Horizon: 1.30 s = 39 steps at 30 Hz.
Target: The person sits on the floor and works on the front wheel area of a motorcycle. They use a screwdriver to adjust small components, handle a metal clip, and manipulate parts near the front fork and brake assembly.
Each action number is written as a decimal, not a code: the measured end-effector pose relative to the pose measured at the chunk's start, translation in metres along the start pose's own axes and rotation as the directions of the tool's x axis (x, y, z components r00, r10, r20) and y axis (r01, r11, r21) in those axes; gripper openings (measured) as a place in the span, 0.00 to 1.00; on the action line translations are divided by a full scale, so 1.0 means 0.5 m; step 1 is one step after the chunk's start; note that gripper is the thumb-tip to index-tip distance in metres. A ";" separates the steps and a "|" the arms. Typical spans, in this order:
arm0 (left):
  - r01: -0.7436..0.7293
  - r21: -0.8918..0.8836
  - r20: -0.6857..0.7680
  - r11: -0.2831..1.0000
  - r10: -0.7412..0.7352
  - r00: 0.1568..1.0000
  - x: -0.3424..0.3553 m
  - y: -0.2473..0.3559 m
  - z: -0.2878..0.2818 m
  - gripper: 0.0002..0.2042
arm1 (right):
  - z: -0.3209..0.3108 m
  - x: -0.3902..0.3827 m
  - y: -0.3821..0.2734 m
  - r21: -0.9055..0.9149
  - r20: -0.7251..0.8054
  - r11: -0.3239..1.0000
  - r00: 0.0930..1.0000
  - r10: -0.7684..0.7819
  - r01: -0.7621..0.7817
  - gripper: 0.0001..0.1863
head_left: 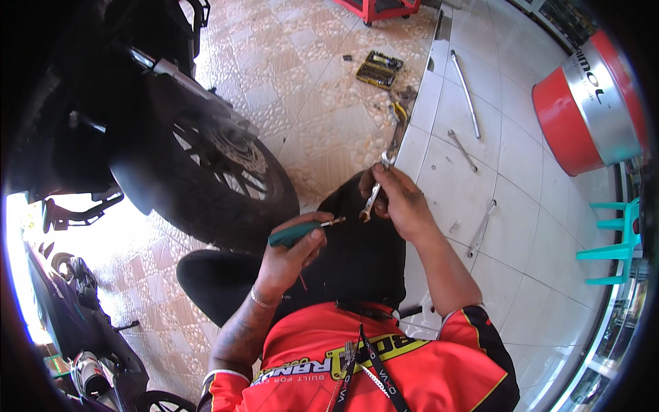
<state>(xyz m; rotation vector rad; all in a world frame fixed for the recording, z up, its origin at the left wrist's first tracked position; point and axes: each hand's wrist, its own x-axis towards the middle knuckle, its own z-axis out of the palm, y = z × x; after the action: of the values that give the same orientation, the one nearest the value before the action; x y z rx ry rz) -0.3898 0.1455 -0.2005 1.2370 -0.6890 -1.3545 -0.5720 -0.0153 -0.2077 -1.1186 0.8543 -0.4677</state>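
My left hand [288, 259] is closed around the green handle of a screwdriver [294, 234], whose short metal tip points right. Opposite it, my right hand [399, 199] grips a shiny combination wrench [373, 201]. The wrench slants, one end showing above my fingers and the other below them. Both tools are in the air over my black trousers [364, 264], and a small gap separates the screwdriver tip from the wrench's lower end. Just left of my hands stands a motorcycle wheel [278, 209] with a dark tyre and a brake disc [237, 154].
Wrenches [461, 150] and a long metal bar [466, 93] lie on the white tiles at right. An opened bit case [379, 70] and yellow-handled pliers [398, 112] lie ahead. A red-and-silver drum [570, 117] and teal stool [621, 240] stand far right; another motorcycle [82, 316] is lower left.
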 end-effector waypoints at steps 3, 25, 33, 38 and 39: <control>-0.023 0.015 0.007 1.000 0.023 1.000 0.000 0.002 0.003 0.16 | 0.002 0.000 -0.023 0.196 0.110 0.978 0.993 0.047 -0.068 0.20; 0.014 0.010 0.054 1.000 -0.014 0.998 0.006 0.001 -0.001 0.16 | -0.022 0.024 -0.018 0.264 0.339 0.950 0.938 0.072 -0.169 0.24; 0.000 0.014 0.049 1.000 0.000 0.999 -0.002 0.009 0.002 0.17 | 0.015 0.048 -0.033 0.228 0.285 0.937 0.938 0.196 -0.265 0.21; -0.010 0.018 0.030 1.000 0.009 1.000 -0.002 0.003 0.002 0.18 | 0.023 0.070 -0.027 0.176 0.299 0.932 0.919 0.257 -0.318 0.19; -0.004 0.027 0.035 1.000 0.003 0.999 -0.001 0.002 0.001 0.18 | 0.023 0.075 -0.023 0.175 0.291 0.927 0.917 0.274 -0.333 0.19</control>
<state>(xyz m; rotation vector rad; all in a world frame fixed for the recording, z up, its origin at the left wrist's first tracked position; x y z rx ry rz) -0.3900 0.1456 -0.1993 1.2360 -0.7357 -1.3710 -0.5394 -0.0399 -0.2085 -0.7998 0.7073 -0.1432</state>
